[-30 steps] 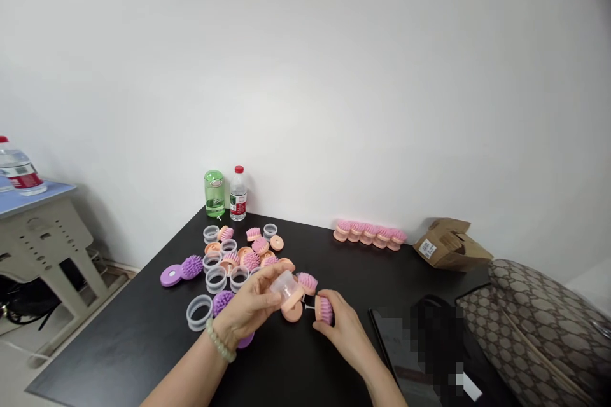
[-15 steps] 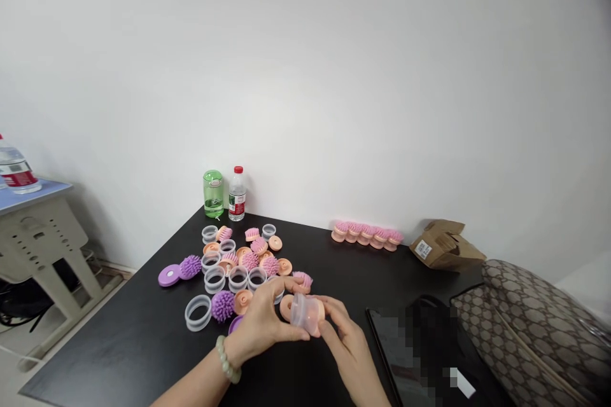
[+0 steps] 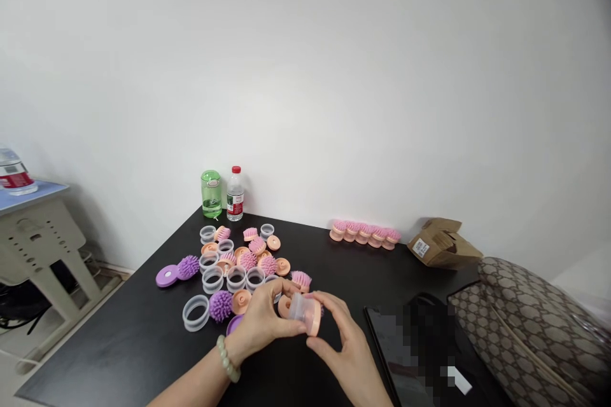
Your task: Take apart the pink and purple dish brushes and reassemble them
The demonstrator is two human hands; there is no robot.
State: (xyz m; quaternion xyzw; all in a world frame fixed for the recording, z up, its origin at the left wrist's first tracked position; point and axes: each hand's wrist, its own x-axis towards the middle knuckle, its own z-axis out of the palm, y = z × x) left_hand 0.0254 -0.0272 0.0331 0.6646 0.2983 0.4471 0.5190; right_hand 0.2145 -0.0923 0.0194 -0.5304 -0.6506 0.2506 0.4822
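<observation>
cup (image 3: 304, 312) points its peach end (image 3: 314, 320) right, long axis seemingly slightly tilted

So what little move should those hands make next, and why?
Probably close the right hand onto the peach rim: its thumb and fingers are spread around that end, while the left hand already holds the translucent ring at the other end.
</observation>
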